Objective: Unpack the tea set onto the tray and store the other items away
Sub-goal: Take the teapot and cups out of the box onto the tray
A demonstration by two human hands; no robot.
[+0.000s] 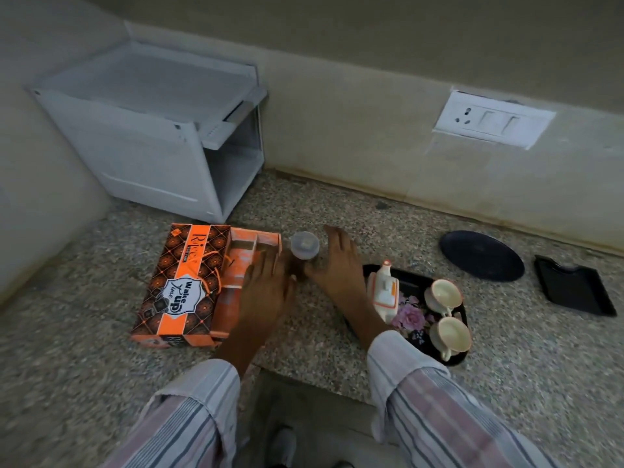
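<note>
An orange gift box point(179, 285) lies open on the granite counter, its lid part printed "Wake up". Just right of it stands a dark jar with a clear lid point(305, 246). My left hand point(266, 292) and my right hand point(337, 265) flank the jar's lower part with fingers spread; the left fingertips and the right thumb touch or nearly touch it. To the right, a black floral tray point(410, 278) carries a white teapot point(383, 293) and two cream cups, one farther point(444, 293) and one nearer point(452, 334).
A round black plate point(481, 255) and a black rectangular tray point(574, 288) lie at the far right. A white shelf rack point(152, 130) stands in the back left corner. A wall socket point(493, 119) is above the counter. The counter edge runs below my sleeves.
</note>
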